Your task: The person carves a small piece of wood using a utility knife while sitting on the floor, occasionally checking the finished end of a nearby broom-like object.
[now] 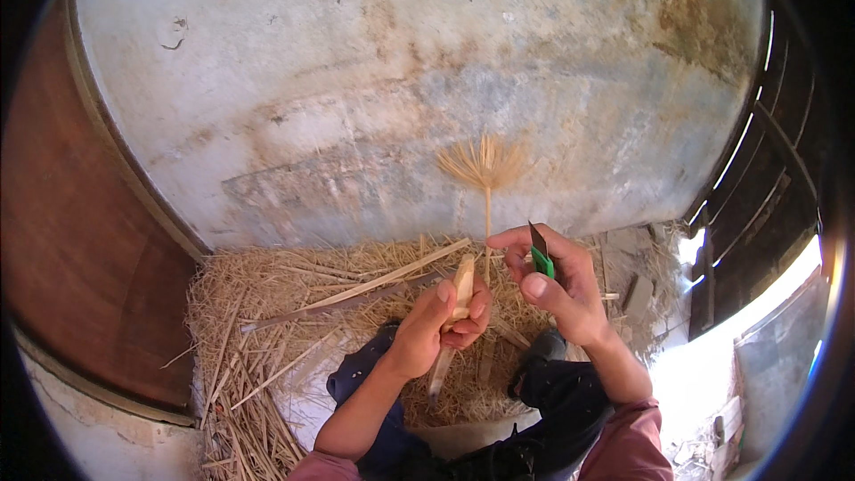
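Observation:
My left hand (443, 321) is closed around a pale wooden piece (464, 281) with a cut, faceted upper end. Below that fist a flat strip (440, 372) slants down; whether it belongs to the same piece I cannot tell. My right hand (565, 281) grips a green-handled knife (541, 260), its dark pointed blade facing up. Just beyond the hands rises a thin stem with a fanned tuft of straw-coloured strips (485, 165) on top. My right index finger appears beside this stem, and its lower end is hidden behind my hands.
Shavings and split strips (258, 321) cover the floor, with long slats (383, 283) lying across them. A stained wall (374, 80) stands ahead, a brown door panel (89, 240) at left, dark boards (766, 169) at right. My shoe (541, 352) rests among the shavings.

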A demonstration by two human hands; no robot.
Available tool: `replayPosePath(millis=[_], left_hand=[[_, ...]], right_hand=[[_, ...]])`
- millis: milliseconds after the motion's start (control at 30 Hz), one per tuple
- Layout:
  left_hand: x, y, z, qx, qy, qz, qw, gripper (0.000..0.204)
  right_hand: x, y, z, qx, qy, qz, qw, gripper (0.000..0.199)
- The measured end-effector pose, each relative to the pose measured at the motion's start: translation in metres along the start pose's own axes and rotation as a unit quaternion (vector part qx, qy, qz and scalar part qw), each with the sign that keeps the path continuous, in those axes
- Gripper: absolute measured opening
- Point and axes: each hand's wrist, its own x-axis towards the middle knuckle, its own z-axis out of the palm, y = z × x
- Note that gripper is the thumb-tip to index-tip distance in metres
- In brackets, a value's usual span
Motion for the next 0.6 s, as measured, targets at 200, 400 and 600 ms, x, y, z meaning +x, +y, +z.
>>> replayPosePath(millis=[200, 400, 600], left_hand=[[-0.016, -0.012, 0.0, 0.101, 0.056, -0.011, 0.993, 0.069], [-0.032, -0.032, 0.004, 0.309, 0.102, 0.018, 0.945, 0.062], [-0.032, -0.034, 0.002, 0.39, 0.126, 0.042, 0.911, 0.047]], right_hand=[[-0.018, 0.028, -0.002, -0.097, 0.028, -0.007, 0.995, 0.023], [-0.035, 0.066, -0.005, -0.306, -0.007, -0.159, 0.939, 0.034], [-0.034, 0.066, 0.006, -0.394, -0.026, -0.187, 0.9, 0.035]])
